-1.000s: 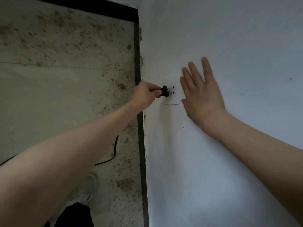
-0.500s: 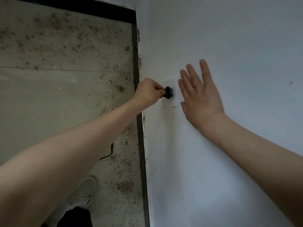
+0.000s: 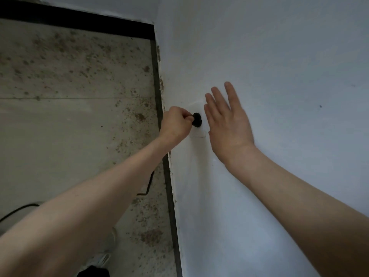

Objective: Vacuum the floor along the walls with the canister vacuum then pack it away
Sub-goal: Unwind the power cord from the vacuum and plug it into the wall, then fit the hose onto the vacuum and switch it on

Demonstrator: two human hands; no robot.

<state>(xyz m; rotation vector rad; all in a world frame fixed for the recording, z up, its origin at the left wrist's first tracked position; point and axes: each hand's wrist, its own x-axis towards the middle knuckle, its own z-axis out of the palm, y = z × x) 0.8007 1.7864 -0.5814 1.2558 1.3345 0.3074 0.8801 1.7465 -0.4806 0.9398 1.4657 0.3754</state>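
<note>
A black plug (image 3: pixel 197 119) sits flush in a white wall socket (image 3: pixel 198 133) low on the white wall. My left hand (image 3: pixel 175 124) pinches the plug's back end. My right hand (image 3: pixel 226 120) lies flat on the wall just right of the socket, fingers spread and holding nothing. The black power cord (image 3: pixel 147 186) hangs under my left forearm and runs off across the floor to the left (image 3: pixel 18 209). The canister vacuum itself is out of view.
The grey floor (image 3: pixel 69 126) is speckled with brown dirt. A dark skirting strip (image 3: pixel 169 196) runs along the foot of the wall, and another along the far wall (image 3: pixel 79 21). My shoe (image 3: pixel 99 258) is at the bottom edge.
The plug's metal prongs were visible a second ago; my left hand has pushed it fully into the socket. My right hand stayed flat on the wall.
</note>
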